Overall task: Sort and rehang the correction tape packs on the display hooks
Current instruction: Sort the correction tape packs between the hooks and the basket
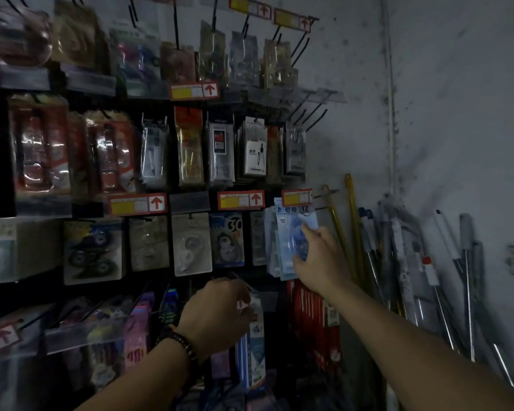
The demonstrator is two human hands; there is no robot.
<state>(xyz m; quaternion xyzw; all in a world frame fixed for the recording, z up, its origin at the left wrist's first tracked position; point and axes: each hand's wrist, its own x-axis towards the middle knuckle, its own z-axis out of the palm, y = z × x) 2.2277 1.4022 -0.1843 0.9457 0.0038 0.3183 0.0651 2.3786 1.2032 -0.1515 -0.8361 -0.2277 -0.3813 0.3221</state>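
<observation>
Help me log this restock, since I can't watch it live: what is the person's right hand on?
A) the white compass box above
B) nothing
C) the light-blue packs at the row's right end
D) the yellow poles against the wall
C: the right hand pinches the front of the light-blue packs hanging at the row's right end.

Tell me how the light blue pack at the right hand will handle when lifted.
The light blue pack looks like thin card with a clear blister: probably light, bending at the edges. Its glossy front may slip under the right hand. Behind it hang similar packs, so pulling might swing them too.
</observation>
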